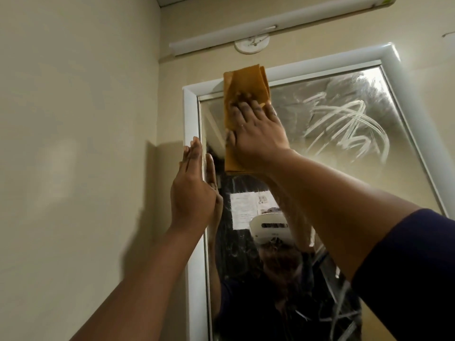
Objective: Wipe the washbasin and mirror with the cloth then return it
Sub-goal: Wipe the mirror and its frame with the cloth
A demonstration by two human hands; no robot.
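Note:
A folded orange-brown cloth (242, 92) lies flat against the top left part of the mirror (344, 134), its upper end over the white frame. My right hand (256, 129) presses it to the glass with straight, spread fingers. My left hand (192, 183) rests flat with straight fingers against the mirror's left white frame (193, 112). The glass to the right carries white smeared streaks. The washbasin is out of view.
A beige wall (73, 143) fills the left. Above the mirror hang a long white tube light (258, 25) and a round white fitting (251, 44). The lower mirror reflects a person wearing a white headset.

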